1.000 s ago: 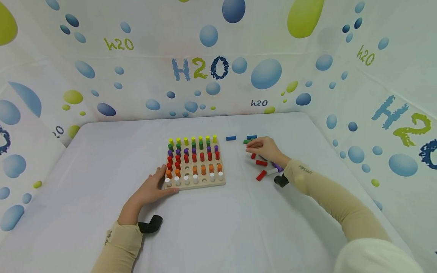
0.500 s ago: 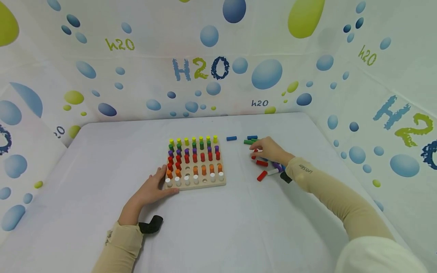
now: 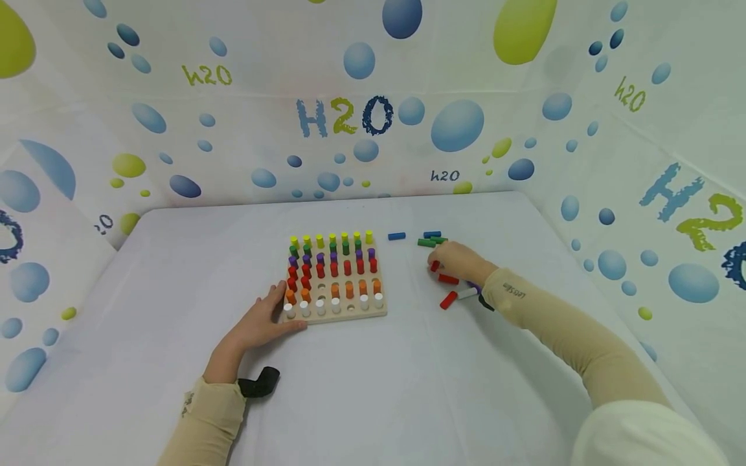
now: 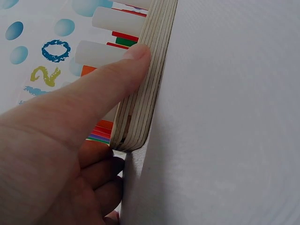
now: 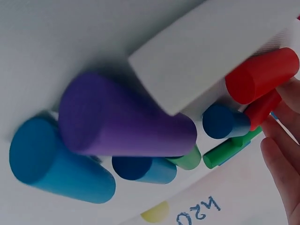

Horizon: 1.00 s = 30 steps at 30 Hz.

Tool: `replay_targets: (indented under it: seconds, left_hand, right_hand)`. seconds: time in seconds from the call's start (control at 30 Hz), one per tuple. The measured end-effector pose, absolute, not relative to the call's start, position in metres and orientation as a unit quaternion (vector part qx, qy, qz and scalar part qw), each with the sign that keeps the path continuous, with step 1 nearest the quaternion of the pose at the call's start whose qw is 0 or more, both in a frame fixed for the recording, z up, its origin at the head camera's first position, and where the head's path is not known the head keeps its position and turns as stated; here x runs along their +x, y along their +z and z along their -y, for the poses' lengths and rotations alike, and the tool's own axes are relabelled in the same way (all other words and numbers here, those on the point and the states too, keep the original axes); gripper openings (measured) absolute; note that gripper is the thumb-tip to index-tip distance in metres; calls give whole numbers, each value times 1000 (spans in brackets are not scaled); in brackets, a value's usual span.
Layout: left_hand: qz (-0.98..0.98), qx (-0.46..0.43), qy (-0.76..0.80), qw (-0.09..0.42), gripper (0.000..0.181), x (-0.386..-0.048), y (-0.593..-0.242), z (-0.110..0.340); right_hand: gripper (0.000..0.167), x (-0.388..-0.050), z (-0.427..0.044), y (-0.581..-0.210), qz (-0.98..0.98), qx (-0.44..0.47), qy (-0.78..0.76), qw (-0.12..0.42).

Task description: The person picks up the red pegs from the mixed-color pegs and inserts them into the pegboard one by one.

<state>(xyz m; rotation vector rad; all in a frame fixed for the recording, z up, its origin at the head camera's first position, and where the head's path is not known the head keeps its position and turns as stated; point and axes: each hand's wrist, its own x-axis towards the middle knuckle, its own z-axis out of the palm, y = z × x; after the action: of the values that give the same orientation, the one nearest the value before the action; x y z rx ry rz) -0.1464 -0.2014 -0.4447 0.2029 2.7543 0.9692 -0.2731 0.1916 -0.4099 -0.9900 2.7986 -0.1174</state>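
Note:
A wooden pegboard (image 3: 366, 314) with rows of coloured pegs lies on the white tabletop. My left hand (image 3: 260, 321) holds its near left corner. In the left wrist view the thumb (image 4: 112, 79) presses the layered front edge, and the other fingers curl by the left side. Right of the board, my right hand (image 3: 463, 261) reaches down into loose pegs, fingertips around a red peg (image 3: 434, 265). The right wrist view shows that red peg (image 5: 261, 111) against the fingers, beside another red peg (image 5: 262, 75). The palm is hidden.
Loose pegs lie around the right hand: blue (image 3: 397, 236), green (image 3: 426, 243), red (image 3: 448, 299) and white (image 3: 467, 293). A large purple peg (image 5: 126, 122) and a light blue one (image 5: 61, 159) are close to the right wrist camera. Printed cloth walls enclose the table.
My right hand has moved slightly toward the near side, from beside the green pegs onto the red peg, and its fingers have closed in. The left hand has stayed at the pegboard's corner.

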Motion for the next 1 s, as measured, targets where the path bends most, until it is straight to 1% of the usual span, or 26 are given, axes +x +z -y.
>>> replay_targets:
  seconds: [0.43, 0.57, 0.7, 0.83, 1.0]
  left_hand:
    - [-937, 64, 326, 108, 106, -146, -446, 201]
    - [-937, 64, 325, 107, 106, -147, -446, 202]
    - [-937, 64, 326, 107, 106, -148, -448, 202]
    - [-938, 66, 324, 106, 107, -148, -449, 203]
    - [-937, 65, 326, 105, 106, -148, -449, 203]
  right_hand:
    - [14, -274, -185, -410, -935, -344, 12, 84]
    - [15, -275, -184, -410, -937, -337, 14, 90]
    - [16, -277, -185, -411, -940, -328, 1, 88]
    - [14, -279, -188, -413, -943, -324, -20, 65]
    - [16, -280, -196, -414, -949, -297, -88, 56]
